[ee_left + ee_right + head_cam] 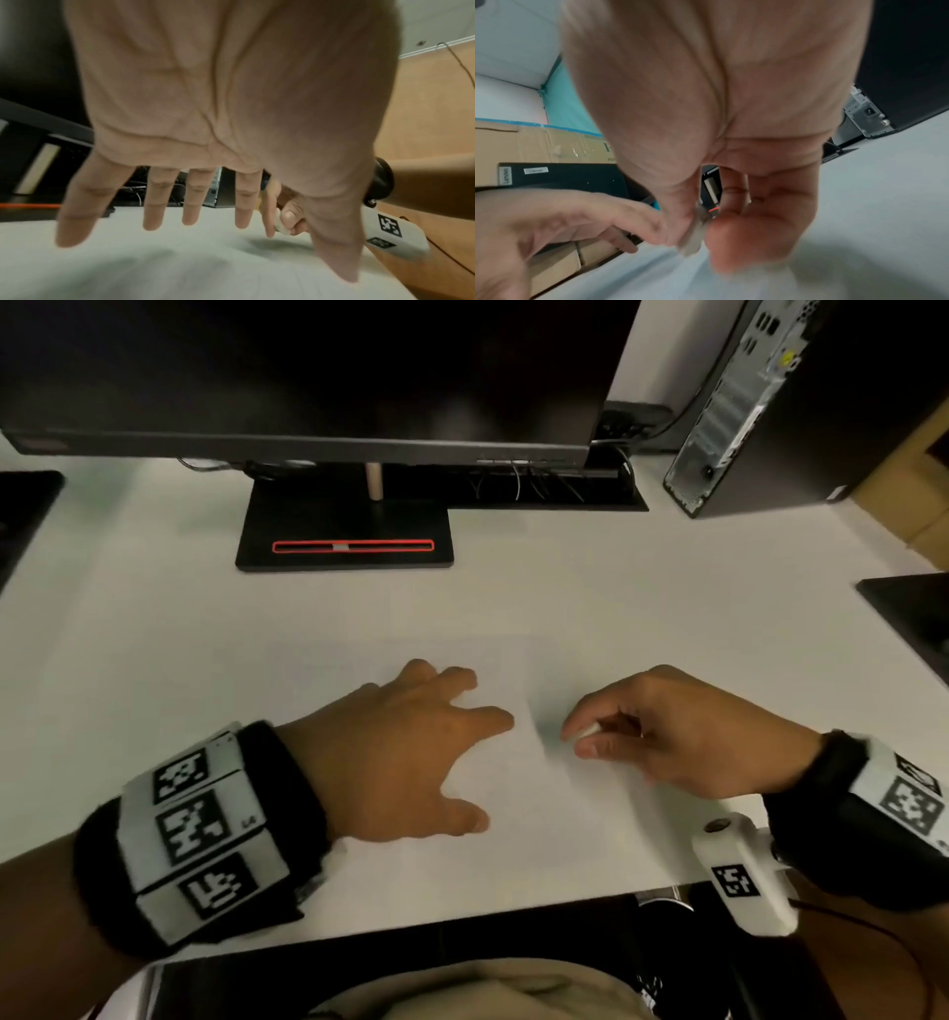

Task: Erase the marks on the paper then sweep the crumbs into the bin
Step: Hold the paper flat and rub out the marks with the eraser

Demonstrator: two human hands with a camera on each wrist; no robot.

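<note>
Dimly lit from overhead, with soft shadows under both hands. Strongly bowed at the edges. Motion-blurred in the right wrist view, fingertips smeared; elsewhere slightly soft.

Head view looks steeply down over the tabletop [565, 588] toward twelve o'clock; both wrist views sit tight under their palms, sharing the eraser [281, 228] between them.

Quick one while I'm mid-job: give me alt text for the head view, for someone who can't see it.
On a white desk, the left hand lies spread flat on a sheet of paper while the right hand pinches a small white eraser at the sheet. A dark monitor stands behind.
</note>
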